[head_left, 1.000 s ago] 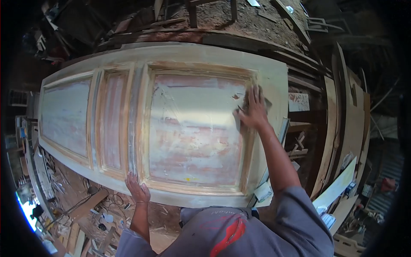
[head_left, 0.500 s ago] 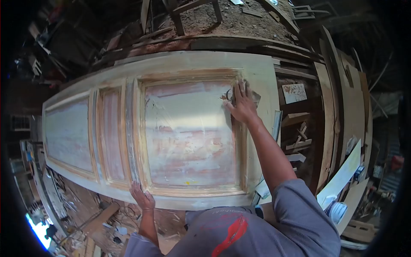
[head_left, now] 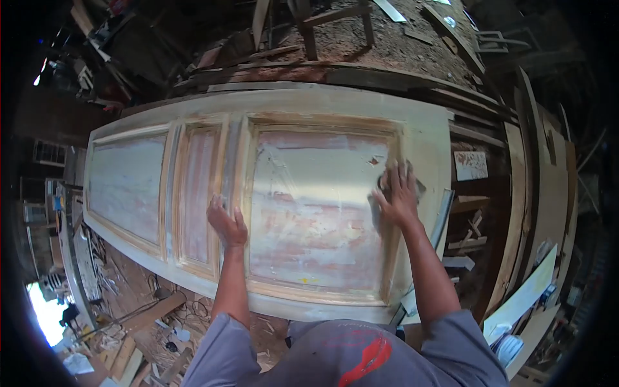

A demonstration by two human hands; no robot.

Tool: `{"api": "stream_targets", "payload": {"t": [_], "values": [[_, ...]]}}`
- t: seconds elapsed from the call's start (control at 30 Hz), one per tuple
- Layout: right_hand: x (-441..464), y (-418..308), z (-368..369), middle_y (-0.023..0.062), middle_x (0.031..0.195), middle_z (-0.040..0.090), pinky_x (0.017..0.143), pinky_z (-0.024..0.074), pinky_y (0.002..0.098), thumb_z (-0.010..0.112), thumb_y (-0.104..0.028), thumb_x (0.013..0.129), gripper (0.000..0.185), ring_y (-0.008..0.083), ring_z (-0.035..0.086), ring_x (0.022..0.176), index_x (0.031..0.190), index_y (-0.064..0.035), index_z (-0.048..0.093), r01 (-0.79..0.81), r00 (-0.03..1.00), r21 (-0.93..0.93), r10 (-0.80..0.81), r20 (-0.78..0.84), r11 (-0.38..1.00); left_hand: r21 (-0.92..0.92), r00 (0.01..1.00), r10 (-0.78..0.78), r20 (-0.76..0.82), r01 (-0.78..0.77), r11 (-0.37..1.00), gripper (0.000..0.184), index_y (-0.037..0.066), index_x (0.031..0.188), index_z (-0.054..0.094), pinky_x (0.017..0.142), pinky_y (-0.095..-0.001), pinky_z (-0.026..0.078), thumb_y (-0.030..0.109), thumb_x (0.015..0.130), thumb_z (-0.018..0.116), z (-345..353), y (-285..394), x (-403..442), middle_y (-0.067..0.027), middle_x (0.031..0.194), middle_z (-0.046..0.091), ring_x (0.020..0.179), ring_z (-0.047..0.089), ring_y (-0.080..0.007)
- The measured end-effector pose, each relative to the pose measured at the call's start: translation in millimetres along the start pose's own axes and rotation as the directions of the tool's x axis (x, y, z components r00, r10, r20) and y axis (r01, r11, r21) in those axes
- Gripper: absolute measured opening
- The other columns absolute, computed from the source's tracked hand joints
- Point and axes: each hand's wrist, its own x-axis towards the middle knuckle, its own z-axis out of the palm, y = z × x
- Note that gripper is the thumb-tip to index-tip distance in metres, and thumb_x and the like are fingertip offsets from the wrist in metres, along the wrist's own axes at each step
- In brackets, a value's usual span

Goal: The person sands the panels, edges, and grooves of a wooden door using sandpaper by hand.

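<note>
A long panelled wooden door (head_left: 425, 135) lies flat before me, its pale coating patchy with pinkish streaks. My right hand (head_left: 401, 193) presses a dark folded piece of sandpaper (head_left: 420, 188) onto the raised moulding at the right side of the widest panel. Fingers and palm cover most of the sheet; only its edges show. Above that hand, a small reddish-brown chipped spot (head_left: 374, 161) marks the panel. My left hand (head_left: 227, 224) is at the upright strip between the narrow and wide panels, fingers apart with nothing in them; whether it touches the wood I cannot tell.
Long boards (head_left: 512, 213) stand along the right side. A white strip (head_left: 523, 293) leans near a roll of pale material (head_left: 509, 348). Wood offcuts (head_left: 126, 361) and shavings litter the floor at lower left. Behind the door is a wooden trestle (head_left: 309, 32).
My right hand has slid down the right moulding with the sandpaper. My left hand has moved from the door's near edge up onto the strip between panels. The view has shifted too.
</note>
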Motion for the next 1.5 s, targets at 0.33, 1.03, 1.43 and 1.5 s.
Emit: {"api": "stream_targets", "payload": {"t": [0.33,1.03,1.43,1.5], "values": [[76.4,6.2,-10.8,0.0233,0.182,0.019,0.138,0.0123,0.0546,0.065,-0.060,0.102,0.104,0.0457,0.011,0.169,0.175,-0.0014,0.021,-0.006,0.996,0.049,0.010,-0.083,0.999,0.084,0.993,-0.102,0.065,0.096,0.992,0.076,-0.004,0.160,0.043,0.129,-0.0622,0.025,0.041,0.103,0.066,28.4,-15.4,-1.8,-0.0337,0.166,0.041,0.157,0.036,-0.0501],[-28.9,12.8,16.9,0.0245,0.181,0.020,0.137,0.0106,0.0567,0.059,-0.055,0.106,0.091,0.0457,0.011,0.169,0.175,-0.0052,0.026,0.063,0.997,-0.021,-0.064,-0.045,0.998,0.200,0.983,-0.159,0.093,0.138,0.970,0.079,-0.002,0.159,0.044,0.126,-0.0625,0.031,0.043,0.100,0.071,13.0,12.2,10.9,-0.0345,0.163,0.041,0.154,0.039,-0.0503],[-96.9,-1.3,11.3,0.0225,0.184,0.009,0.138,0.0088,0.0527,0.063,-0.053,0.104,0.093,0.0434,0.006,0.170,0.175,-0.0068,0.025,0.026,0.998,0.026,-0.028,0.061,0.999,0.223,0.982,-0.163,0.091,0.139,0.965,0.079,-0.004,0.158,0.045,0.127,-0.0616,0.031,0.044,0.100,0.070,14.2,9.9,7.7,-0.0347,0.163,0.042,0.153,0.040,-0.0503],[-77.5,3.7,12.5,0.0220,0.184,0.012,0.138,0.0108,0.0537,0.063,-0.054,0.104,0.093,0.0429,0.008,0.170,0.175,-0.0062,0.025,0.048,0.999,0.006,-0.048,0.024,0.999,0.227,0.981,-0.169,0.095,0.144,0.963,0.079,-0.004,0.158,0.046,0.126,-0.0613,0.031,0.044,0.100,0.071,10.5,12.2,8.8,-0.0347,0.163,0.042,0.153,0.040,-0.0503]]}}
